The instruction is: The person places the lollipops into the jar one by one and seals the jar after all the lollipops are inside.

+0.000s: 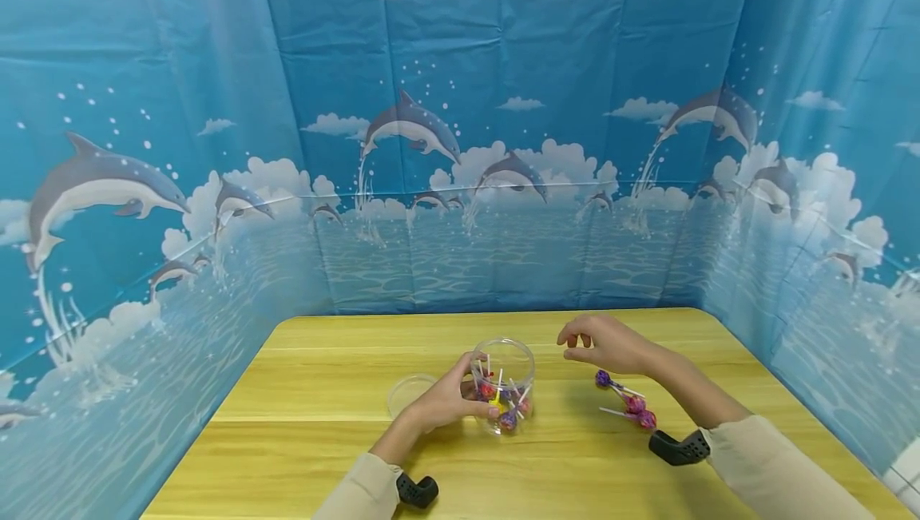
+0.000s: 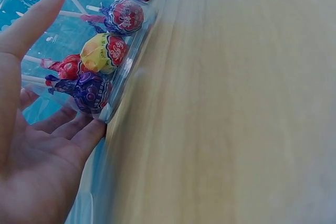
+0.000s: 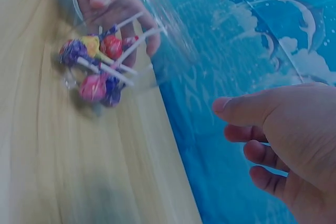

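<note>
A clear round jar (image 1: 528,368), its top uncovered, stands on the table. My left hand (image 1: 440,404) grips its side, thumb at the front and fingers around the back. Several wrapped lollipops lie in the jar, among them a yellow lollipop (image 2: 100,54), a purple lollipop (image 2: 90,93) and a pink lollipop (image 3: 93,87), with white sticks pointing upward. To the right of the jar my right hand (image 1: 611,344) hovers over the table, fingers loosely bent and holding nothing. Just below it lie a loose purple lollipop (image 1: 602,378) and two pinkish lollipops (image 1: 647,419).
A clear round lid (image 1: 391,398) lies on the wooden table (image 1: 287,440), left of the jar and partly behind my left hand. Around the table hangs a blue curtain (image 1: 503,256) printed with dolphins. Each wrist carries a black device (image 1: 679,448).
</note>
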The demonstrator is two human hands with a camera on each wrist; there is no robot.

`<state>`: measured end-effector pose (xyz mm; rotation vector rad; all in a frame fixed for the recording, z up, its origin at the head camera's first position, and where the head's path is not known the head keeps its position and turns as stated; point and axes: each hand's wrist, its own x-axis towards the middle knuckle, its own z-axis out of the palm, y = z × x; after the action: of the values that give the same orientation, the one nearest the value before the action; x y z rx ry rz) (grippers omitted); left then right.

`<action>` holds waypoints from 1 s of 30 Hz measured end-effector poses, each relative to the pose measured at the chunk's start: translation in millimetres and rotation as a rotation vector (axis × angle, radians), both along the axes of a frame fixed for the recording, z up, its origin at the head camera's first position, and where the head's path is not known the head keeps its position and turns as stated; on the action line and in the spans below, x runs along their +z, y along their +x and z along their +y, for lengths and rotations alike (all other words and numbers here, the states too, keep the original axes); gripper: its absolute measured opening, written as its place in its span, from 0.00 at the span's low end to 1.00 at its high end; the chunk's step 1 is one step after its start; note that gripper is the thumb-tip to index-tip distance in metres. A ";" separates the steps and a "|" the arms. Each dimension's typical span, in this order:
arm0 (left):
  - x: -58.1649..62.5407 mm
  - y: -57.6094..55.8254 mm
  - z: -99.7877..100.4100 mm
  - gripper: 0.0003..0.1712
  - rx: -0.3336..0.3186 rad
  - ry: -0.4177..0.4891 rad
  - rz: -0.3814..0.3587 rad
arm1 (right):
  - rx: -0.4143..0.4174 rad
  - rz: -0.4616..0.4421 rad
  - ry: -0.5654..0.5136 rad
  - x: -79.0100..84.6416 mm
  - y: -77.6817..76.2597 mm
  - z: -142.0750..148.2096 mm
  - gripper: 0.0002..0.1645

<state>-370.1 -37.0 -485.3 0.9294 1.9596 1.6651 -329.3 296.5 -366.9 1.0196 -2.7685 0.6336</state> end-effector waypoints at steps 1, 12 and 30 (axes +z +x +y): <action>0.3 0.1 -0.2 0.55 0.002 -0.002 0.000 | -0.003 -0.006 -0.006 -1.0 0.9 3.1 0.08; 0.2 0.0 -2.0 0.53 0.017 -0.018 0.027 | -0.060 -0.049 -0.057 -16.2 9.0 37.4 0.08; 2.4 1.9 -0.9 0.50 0.005 -0.015 0.017 | -0.213 -0.076 0.014 -73.0 16.3 96.7 0.07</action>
<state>-368.1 -37.9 -482.8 0.9361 1.9849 1.6479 -313.0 393.2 -439.9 0.7022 -2.8975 0.6350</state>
